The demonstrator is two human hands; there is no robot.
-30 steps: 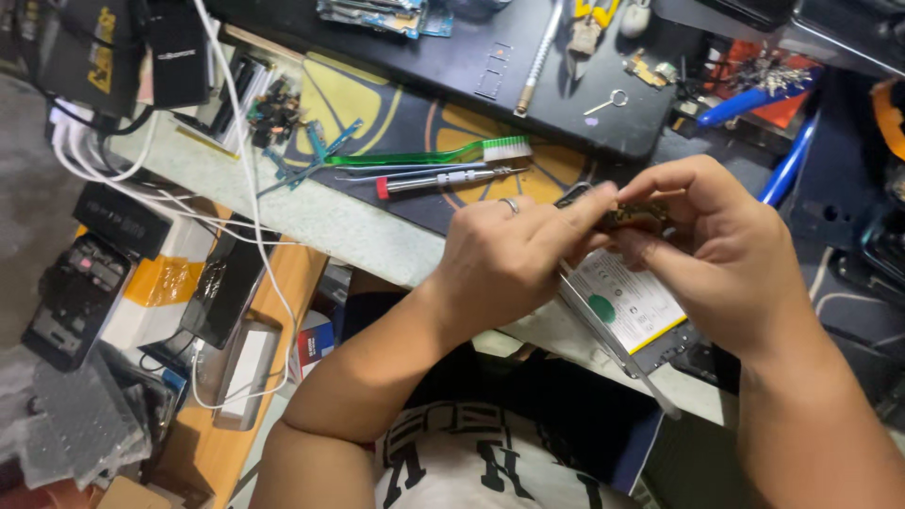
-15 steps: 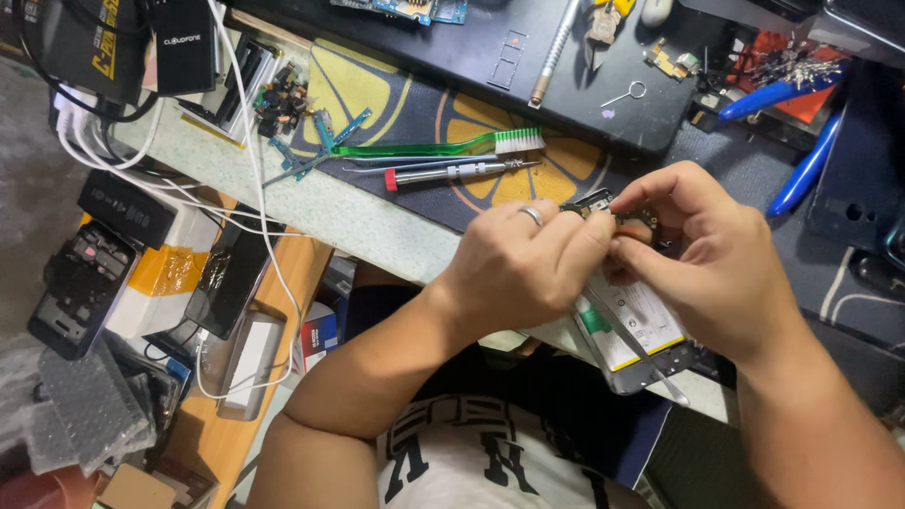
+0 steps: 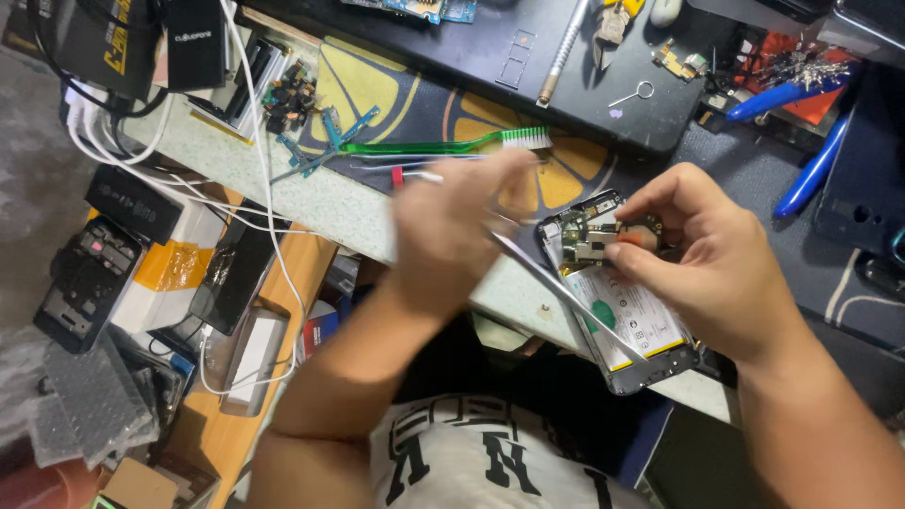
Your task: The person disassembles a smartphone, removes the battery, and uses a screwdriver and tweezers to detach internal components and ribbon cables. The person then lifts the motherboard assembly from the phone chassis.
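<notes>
Opened phone [image 3: 617, 302], back cover off, held at bench edge [image 3: 358, 212]; circuit board up top, white battery with yellow strip below. Right hand [image 3: 716, 259] clamped round upper end, fingertip pressing board. Left hand [image 3: 452, 231], blurred, pinching tweezers [image 3: 556, 283] lying across battery. Judged mid board work; next calls for steady tip placement. Green toothbrush [image 3: 443, 144] beyond.

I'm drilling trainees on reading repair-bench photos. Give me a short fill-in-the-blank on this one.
1. The right hand steadies an opened ____, its back cover off.
2. The blurred left hand holds metal ____ that slant down across the battery.
3. The brush lying on the mat has a ____ handle.
4. The screwdriver beside the brush has a ____ collar.

Missing words: phone; tweezers; green; red
</notes>
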